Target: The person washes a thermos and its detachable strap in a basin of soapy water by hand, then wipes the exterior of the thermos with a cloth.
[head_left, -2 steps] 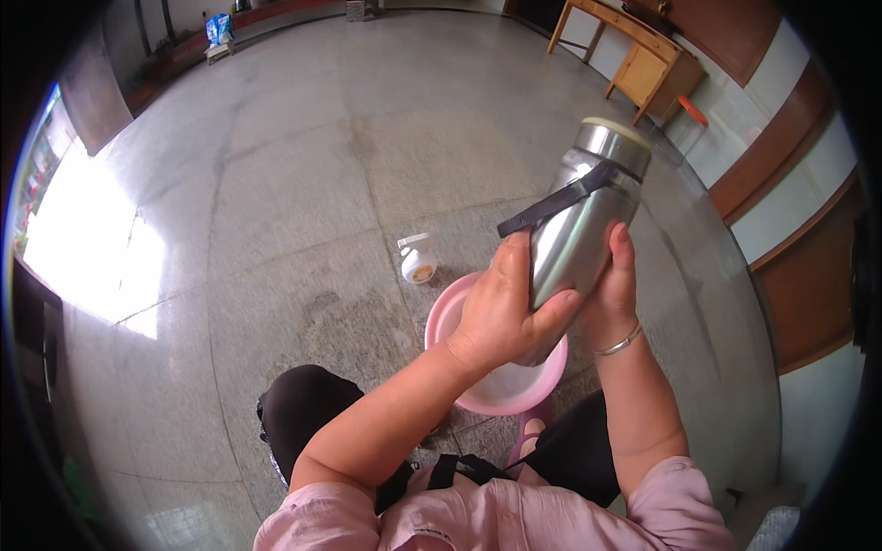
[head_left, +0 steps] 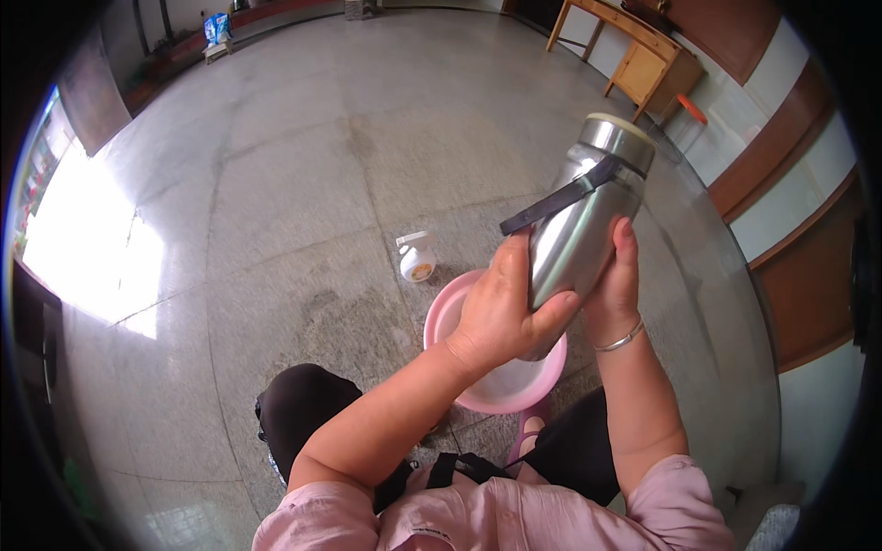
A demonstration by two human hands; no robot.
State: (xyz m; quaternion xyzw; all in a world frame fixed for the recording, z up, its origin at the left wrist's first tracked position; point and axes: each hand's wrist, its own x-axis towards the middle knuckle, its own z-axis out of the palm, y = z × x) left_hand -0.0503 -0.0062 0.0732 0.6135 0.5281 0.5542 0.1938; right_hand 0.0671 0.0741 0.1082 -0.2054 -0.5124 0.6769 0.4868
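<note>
A steel thermos bottle (head_left: 574,225) with a pale-topped metal cap and a dark carrying strap is held tilted, its cap end up and to the right. My left hand (head_left: 501,308) wraps round its lower body from the left, thumb across the front. From the right, my right hand (head_left: 614,289) grips the same bottle, with most of its fingers hidden behind it. Under the hands, a pink basin (head_left: 514,401) stands on the floor between my feet. Its inside looks whitish, and the hands partly cover it.
A white pump bottle (head_left: 417,262) stands on the grey floor (head_left: 285,211) just beyond the basin. Farther off are a wooden desk (head_left: 643,73) at the right and a small stool (head_left: 218,52) with a blue packet at the far left. My bent knees flank the basin.
The thermos bottle has shifted very slightly up and to the right in both hands. The grip looks the same.
</note>
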